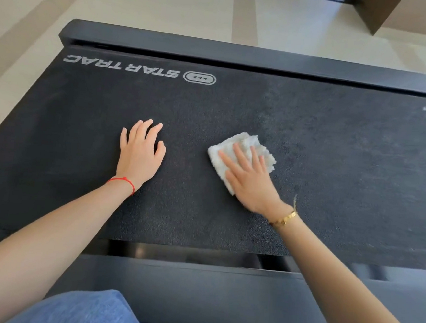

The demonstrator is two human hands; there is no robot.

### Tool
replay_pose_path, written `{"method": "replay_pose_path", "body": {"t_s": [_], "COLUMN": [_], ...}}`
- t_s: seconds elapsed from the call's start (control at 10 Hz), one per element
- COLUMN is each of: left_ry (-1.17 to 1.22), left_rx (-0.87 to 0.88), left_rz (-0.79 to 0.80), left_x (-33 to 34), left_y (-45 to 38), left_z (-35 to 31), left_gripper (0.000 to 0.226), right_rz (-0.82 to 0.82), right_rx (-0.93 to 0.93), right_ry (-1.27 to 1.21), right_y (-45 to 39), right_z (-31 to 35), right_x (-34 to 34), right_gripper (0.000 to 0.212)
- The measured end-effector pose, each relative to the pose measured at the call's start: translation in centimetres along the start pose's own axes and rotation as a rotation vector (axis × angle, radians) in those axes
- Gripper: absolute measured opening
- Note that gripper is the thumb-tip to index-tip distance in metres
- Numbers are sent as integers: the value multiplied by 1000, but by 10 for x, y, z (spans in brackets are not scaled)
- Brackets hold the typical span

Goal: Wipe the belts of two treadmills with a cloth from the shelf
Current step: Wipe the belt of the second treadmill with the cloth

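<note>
A black treadmill belt [322, 149] with a white STAR TRAC logo [122, 66] runs across the head view. A folded white cloth [243, 146] lies on the belt near its middle. My right hand [251, 179] presses flat on the cloth, fingers spread over it, a gold bracelet at the wrist. My left hand [138, 153] rests flat on the bare belt to the left of the cloth, fingers apart and empty, with a red string around the wrist.
The treadmill's black far side rail [240, 54] and near side rail [197, 282] border the belt. Pale tiled floor [168, 5] lies beyond, with a dark brown piece of furniture [371, 13] at the top right. My blue-jeaned knees [88, 312] show at the bottom.
</note>
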State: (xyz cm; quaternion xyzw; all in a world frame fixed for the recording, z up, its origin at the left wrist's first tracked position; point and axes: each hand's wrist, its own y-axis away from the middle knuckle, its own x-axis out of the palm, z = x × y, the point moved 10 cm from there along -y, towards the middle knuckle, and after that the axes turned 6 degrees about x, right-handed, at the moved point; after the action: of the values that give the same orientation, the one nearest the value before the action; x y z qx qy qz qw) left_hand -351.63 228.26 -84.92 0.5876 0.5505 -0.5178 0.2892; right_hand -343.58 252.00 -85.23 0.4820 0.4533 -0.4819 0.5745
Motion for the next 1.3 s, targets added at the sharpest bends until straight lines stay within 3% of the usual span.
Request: {"method": "replay_pose_path", "body": {"t_s": [0.1, 0.2, 0.3, 0.4, 0.5, 0.6, 0.7, 0.8, 1.1, 1.3], "left_ry": [1, -2, -3, -17, -18, -17, -9, -4, -24, -45], "left_rx": [-2, 2, 2, 2, -1, -2, -8, -6, -21, -25], "left_rz": [-9, -12, -3, 14, 18, 17, 7, 5, 10, 6], "left_x": [0, 0, -1, 0, 0, 0, 1, 1, 3, 2], "left_y": [1, 1, 1, 1, 1, 0, 0, 0, 0, -1], "left_z": [-1, -1, -1, -1, -2, -2, -1, -1, 0, -3], "left_gripper": [46, 46, 46, 47, 46, 46, 46, 46, 47, 47], "right_rz": [10, 63, 25, -44, -32, -54, -41, 3, -20, -13], "right_rx": [-255, -372, -381, -197, 91, 143, -71, -162, -34, -192], "right_ry": [19, -90, -51, 71, -72, -70, -40, -98, -16, -71], "right_y": [56, 97, 88, 40, 4, 6, 41, 64, 2, 63], "right_z": [61, 85, 65, 11, -44, -29, 27, 38, 19, 59], "right_x": [17, 26, 21, 5, -8, -3, 9, 14, 2, 17], "right_gripper": [52, 49, 49, 49, 49, 50, 51, 51, 54, 52]}}
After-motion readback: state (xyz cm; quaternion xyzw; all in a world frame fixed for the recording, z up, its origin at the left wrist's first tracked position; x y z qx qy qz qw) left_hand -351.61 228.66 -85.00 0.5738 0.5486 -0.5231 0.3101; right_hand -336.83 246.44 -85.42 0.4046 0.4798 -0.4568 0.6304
